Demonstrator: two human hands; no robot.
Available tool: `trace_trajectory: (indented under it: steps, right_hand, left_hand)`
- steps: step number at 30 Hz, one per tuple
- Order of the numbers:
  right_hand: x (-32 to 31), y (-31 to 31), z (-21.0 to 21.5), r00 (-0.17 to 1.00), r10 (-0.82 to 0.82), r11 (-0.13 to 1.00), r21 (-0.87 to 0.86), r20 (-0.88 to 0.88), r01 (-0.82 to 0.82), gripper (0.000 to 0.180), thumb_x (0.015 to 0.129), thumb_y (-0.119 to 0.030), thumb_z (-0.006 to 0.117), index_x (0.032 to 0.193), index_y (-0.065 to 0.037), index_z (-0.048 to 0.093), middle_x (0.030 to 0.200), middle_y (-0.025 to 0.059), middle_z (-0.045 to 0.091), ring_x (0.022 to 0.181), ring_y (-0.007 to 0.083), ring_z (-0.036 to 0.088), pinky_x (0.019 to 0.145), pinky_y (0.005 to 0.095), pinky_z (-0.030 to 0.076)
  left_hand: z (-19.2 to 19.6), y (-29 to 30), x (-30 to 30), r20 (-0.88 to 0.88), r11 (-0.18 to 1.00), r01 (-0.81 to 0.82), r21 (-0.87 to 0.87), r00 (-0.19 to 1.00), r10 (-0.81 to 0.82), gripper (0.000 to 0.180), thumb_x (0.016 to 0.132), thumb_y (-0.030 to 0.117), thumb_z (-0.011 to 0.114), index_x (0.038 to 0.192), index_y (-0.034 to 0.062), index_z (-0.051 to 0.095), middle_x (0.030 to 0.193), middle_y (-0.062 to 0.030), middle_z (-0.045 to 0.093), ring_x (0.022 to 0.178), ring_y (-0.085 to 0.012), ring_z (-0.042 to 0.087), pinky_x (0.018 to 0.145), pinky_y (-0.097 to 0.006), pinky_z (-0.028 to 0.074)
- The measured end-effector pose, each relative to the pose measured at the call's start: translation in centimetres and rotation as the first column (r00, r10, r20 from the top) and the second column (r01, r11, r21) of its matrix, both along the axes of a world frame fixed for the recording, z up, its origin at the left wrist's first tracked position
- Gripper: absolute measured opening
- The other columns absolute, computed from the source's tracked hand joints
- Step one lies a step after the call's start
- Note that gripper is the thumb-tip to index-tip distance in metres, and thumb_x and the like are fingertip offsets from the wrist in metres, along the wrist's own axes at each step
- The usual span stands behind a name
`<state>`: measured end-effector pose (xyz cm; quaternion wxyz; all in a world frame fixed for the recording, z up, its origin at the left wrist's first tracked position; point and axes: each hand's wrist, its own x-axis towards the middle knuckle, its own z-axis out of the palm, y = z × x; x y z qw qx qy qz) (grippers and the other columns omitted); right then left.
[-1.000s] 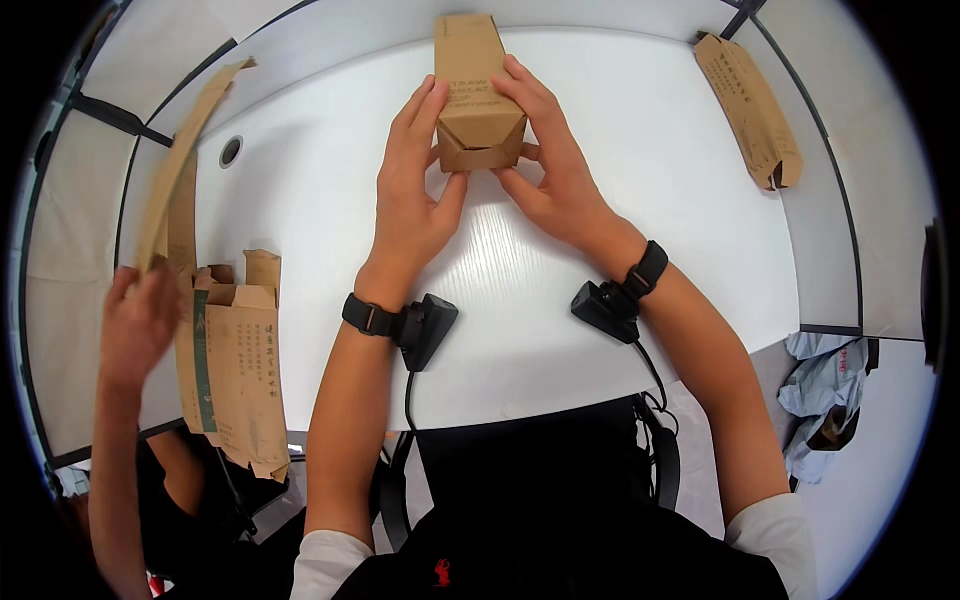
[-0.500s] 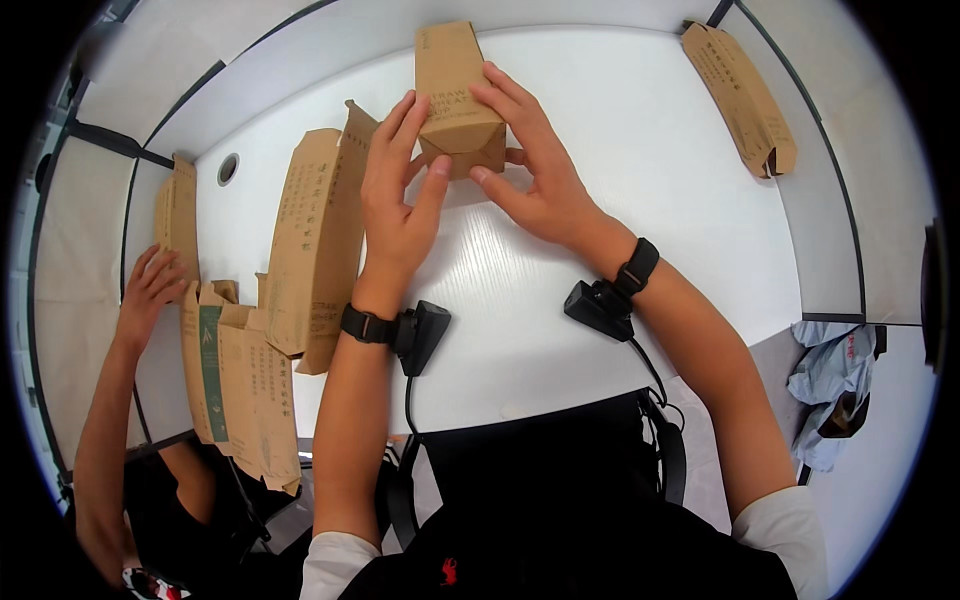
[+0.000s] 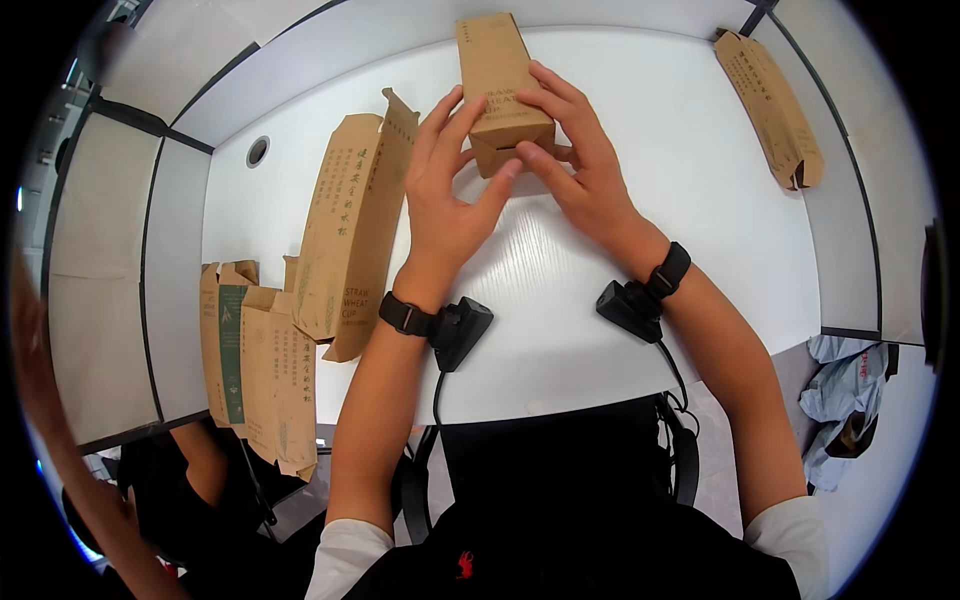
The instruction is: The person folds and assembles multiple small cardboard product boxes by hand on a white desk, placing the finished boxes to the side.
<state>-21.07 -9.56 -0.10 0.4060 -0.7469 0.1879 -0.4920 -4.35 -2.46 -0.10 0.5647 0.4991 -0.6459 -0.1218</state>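
Observation:
A long brown cardboard box (image 3: 497, 65) lies on the white table in front of me, between my two hands. My left hand (image 3: 447, 185) grips its left side, fingers along the wall and thumb at the near end. On the right side, my right hand (image 3: 585, 165) holds the box the same way, its thumb touching the near end flap (image 3: 500, 158). A dark slit shows along the top edge of that flap. A small side tab sticks out near my right fingers. Black straps with small devices sit on both wrists.
Left of my arm lies a long opened carton (image 3: 345, 230), with flattened cartons (image 3: 275, 370) overlapping the table's left edge. Another carton (image 3: 770, 110) rests by the right partition. A co-worker's blurred arm (image 3: 75, 440) is at far left. Grey plastic bags (image 3: 840, 400) hang at right.
The view has shifted, so the table sits farther right. My thumbs have moved on the near end flap. The co-worker's hand has left the table's left edge, and the carton it touched is gone.

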Motion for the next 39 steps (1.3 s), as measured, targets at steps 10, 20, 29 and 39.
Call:
trace_trajectory:
  steps: [10, 20, 29, 39]
  right_hand:
    - [-0.2, 0.2, 0.1, 0.965, 0.257, 0.965, 0.074, -0.058, -0.252, 0.056, 0.098, -0.012, 0.050, 0.154, -0.012, 0.046, 0.167, 0.0141, 0.024, 0.151, 0.0327, 0.031, 0.109, 0.0416, 0.045]
    - [0.1, -1.1, -1.5, 0.998, 0.034, 0.953, 0.301, 0.048, -0.047, 0.042, 0.106, -0.022, 0.049, 0.147, -0.011, 0.052, 0.158, 0.0115, 0.041, 0.141, 0.0236, 0.045, 0.105, 0.0359, 0.046]
    - [-0.4, -1.4, -1.5, 0.999, -0.005, 0.973, 0.231, -0.045, 0.015, 0.037, 0.107, -0.020, 0.051, 0.142, -0.009, 0.055, 0.149, 0.0101, 0.049, 0.134, 0.0228, 0.050, 0.102, 0.0367, 0.048]
    - [0.1, -0.7, -1.0, 0.994, 0.038, 0.962, 0.272, -0.106, -0.007, 0.027, 0.104, -0.019, 0.054, 0.127, -0.008, 0.063, 0.133, 0.0059, 0.061, 0.127, 0.0223, 0.055, 0.103, 0.0392, 0.047]
  left_hand:
    - [-0.6, -0.4, -0.2, 0.084, 0.947, -0.283, -0.150, 0.951, 0.297, 0.082, 0.071, 0.014, 0.089, 0.138, 0.0056, 0.043, 0.148, -0.0236, 0.042, 0.133, -0.0413, 0.047, 0.108, -0.049, 0.043]
    - [3.5, 1.7, -0.4, 0.150, 0.897, -0.372, -0.237, 0.899, 0.412, 0.068, 0.072, 0.010, 0.084, 0.132, 0.0044, 0.051, 0.137, -0.0206, 0.050, 0.126, -0.0386, 0.052, 0.104, -0.045, 0.046]
    - [11.2, 11.3, 16.5, 0.158, 0.731, -0.682, -0.026, 0.719, 0.676, 0.044, 0.090, 0.014, 0.079, 0.123, 0.0005, 0.053, 0.125, -0.0107, 0.058, 0.109, -0.0191, 0.058, 0.092, -0.031, 0.048]
    - [3.7, 15.0, 34.3, 0.725, 0.334, -0.941, -0.048, 0.197, 0.660, 0.047, 0.077, 0.030, 0.084, 0.107, 0.0038, 0.059, 0.108, -0.0170, 0.059, 0.104, -0.0373, 0.058, 0.091, -0.050, 0.048]
